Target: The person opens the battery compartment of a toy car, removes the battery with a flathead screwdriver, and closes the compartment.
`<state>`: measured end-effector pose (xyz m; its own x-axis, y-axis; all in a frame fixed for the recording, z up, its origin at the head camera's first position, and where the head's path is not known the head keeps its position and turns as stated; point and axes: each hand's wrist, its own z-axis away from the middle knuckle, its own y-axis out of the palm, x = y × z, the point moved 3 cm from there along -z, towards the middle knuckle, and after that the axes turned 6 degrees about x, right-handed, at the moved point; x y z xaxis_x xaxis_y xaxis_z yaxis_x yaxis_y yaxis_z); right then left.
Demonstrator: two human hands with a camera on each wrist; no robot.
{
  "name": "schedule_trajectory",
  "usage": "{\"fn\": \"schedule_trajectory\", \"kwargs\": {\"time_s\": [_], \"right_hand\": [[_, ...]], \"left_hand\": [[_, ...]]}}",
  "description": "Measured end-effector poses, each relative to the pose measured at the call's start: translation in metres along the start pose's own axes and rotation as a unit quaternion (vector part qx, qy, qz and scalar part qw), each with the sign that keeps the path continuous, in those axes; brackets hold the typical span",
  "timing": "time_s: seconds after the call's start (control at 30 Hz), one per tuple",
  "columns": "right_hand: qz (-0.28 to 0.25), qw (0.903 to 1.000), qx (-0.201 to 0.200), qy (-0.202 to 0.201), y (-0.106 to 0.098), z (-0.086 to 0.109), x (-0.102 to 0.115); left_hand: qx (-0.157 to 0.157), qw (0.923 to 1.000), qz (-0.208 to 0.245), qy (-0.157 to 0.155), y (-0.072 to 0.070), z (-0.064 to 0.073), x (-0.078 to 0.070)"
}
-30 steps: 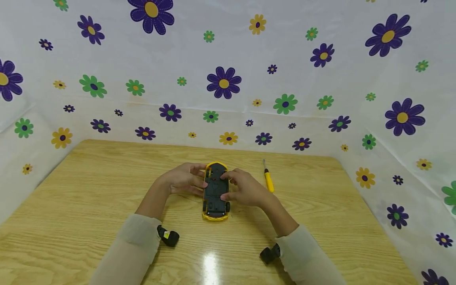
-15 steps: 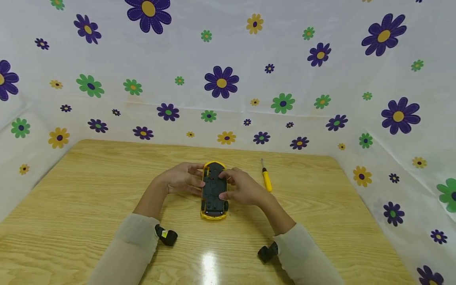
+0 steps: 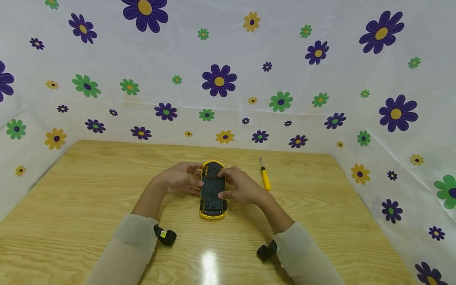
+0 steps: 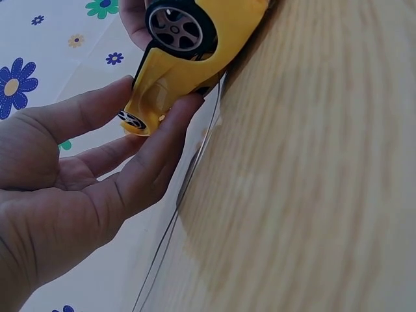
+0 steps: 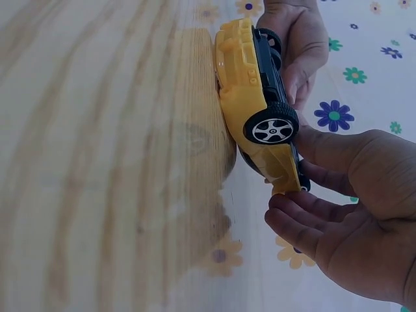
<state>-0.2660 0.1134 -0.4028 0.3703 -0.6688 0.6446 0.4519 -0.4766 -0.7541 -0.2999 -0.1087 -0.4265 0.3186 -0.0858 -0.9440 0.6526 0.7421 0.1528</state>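
Observation:
A yellow toy car [image 3: 212, 194] lies upside down on the table, its black underside facing up. My left hand [image 3: 181, 178] grips its left side, with the thumb at the edge of the underside. From the other side my right hand [image 3: 242, 186] holds it, thumb and a fingertip on the black base. In the left wrist view, the fingers bend round the yellow body [image 4: 227, 26] near a silver-spoked wheel [image 4: 179, 27]. The right wrist view shows the thumb beside another wheel [image 5: 272, 130], with the other fingers under the car's side.
A screwdriver [image 3: 265, 180] with a yellow and black handle lies right of the right hand, its tip pointing away. Behind the wooden table [image 3: 107, 174] hangs a white flowered cloth [image 3: 192, 51]. Small black cameras [image 3: 166, 236] sit on both wrists.
The head view has shifted slightly, so everything appears a little further left. Both hands keep their hold on the toy car, which stays in place on the table.

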Motion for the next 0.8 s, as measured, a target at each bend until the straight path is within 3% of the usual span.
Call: {"fn": "schedule_trajectory", "kwargs": {"time_s": [0.8], "right_hand": [[-0.035, 0.999, -0.024, -0.013, 0.0, -0.0036, 0.0005]], "left_hand": [[-0.009, 0.9999, 0.004, -0.003, -0.0005, 0.0008, -0.0007]]}}
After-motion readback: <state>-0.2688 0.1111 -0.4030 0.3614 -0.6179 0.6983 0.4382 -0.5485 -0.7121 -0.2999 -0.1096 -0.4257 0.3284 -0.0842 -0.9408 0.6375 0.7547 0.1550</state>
